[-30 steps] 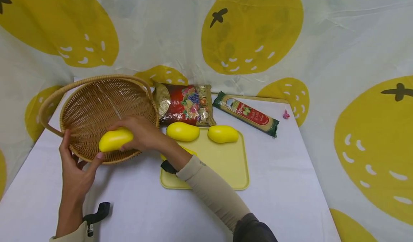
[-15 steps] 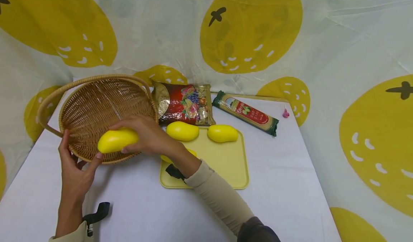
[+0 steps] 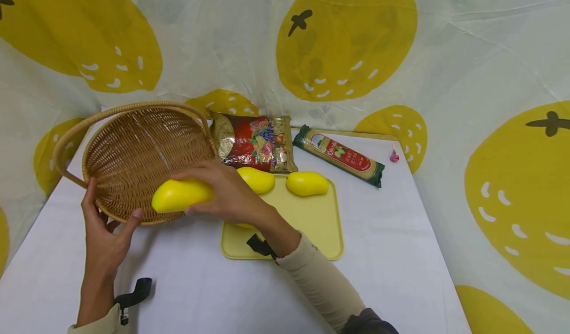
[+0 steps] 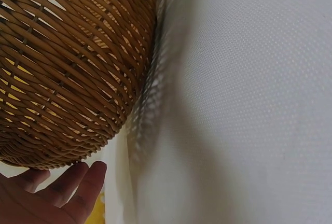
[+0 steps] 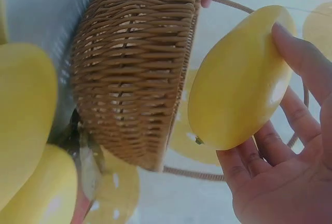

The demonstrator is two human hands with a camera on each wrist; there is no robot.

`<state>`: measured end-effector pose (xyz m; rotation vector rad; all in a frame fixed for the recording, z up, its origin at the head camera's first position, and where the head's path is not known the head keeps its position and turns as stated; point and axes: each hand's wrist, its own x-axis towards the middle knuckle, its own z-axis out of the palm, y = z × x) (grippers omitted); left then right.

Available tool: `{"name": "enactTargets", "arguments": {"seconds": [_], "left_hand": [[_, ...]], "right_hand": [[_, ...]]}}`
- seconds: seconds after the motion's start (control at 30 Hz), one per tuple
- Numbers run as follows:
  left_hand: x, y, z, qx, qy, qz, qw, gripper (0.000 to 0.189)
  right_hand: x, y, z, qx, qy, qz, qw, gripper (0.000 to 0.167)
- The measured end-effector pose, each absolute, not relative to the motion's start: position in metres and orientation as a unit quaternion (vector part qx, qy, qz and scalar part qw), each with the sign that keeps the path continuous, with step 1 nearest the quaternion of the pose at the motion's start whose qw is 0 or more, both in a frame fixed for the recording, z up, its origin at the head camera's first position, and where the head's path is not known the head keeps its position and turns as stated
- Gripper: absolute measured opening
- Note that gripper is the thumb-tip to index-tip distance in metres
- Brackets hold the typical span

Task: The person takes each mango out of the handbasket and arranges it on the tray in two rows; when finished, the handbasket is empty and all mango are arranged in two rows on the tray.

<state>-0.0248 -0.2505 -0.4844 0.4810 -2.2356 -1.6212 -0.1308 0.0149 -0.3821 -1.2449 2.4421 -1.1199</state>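
Note:
A yellow mango (image 3: 180, 195) is held in my right hand (image 3: 229, 193), thumb on one side and fingers on the other. It hangs over the front right rim of the wicker basket (image 3: 147, 141); the right wrist view shows the mango (image 5: 241, 79) apart from the basket wall (image 5: 132, 68). My left hand (image 3: 104, 240) grips the basket's front left rim. In the left wrist view, its fingers (image 4: 85, 187) lie against the outside of the weave. On the yellow tray (image 3: 307, 230) lie two mangoes at the back, with another mostly hidden under my right hand.
A red and gold fruit-print bag (image 3: 254, 143) stands behind the tray, against the basket's right side. Right of it lies a green-ended Olivoilà packet (image 3: 340, 156). A small pink object (image 3: 394, 156) sits near the table's right edge. The patterned curtain (image 3: 347, 42) borders the table.
My right hand has drawn the mango rightward, from over the basket's front opening to its right rim, nearer the tray. My left hand and the basket stay put.

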Motion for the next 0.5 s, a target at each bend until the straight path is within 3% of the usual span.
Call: {"name": "enactTargets", "arguments": {"seconds": [0.5], "left_hand": [[-0.028,-0.249,-0.480,0.178,-0.784,-0.571,0.168,0.104]], "right_hand": [[-0.123,0.071,-0.398,-0.346,0.828,-0.438,0.055,0.063]]}}
